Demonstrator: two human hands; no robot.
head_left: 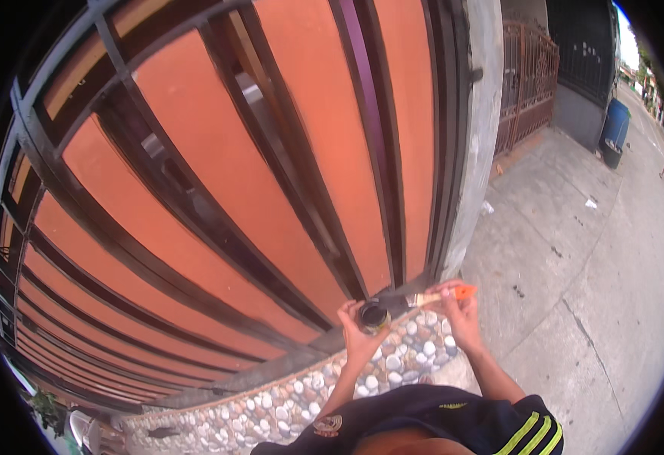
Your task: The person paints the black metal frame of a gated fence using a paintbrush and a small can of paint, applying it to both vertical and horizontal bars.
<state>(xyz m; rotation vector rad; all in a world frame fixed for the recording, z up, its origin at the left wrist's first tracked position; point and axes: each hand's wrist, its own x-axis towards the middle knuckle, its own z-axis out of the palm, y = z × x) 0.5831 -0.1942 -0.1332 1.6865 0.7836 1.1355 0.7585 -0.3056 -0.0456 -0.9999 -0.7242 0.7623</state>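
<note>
Left hand (354, 338) grips round dark-mouthed jar (375, 315) | right hand (458, 312) grips paintbrush (427, 299) by its handle | paintbrush lies crosswise, bristles pointing left, near the jar's rim.

Grey concrete pavement (533, 334), brown gate (527, 83), daylight

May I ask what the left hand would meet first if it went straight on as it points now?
The left hand would probably first meet the lower part of the tall orange-panelled metal gate, though depth is unclear.
</note>
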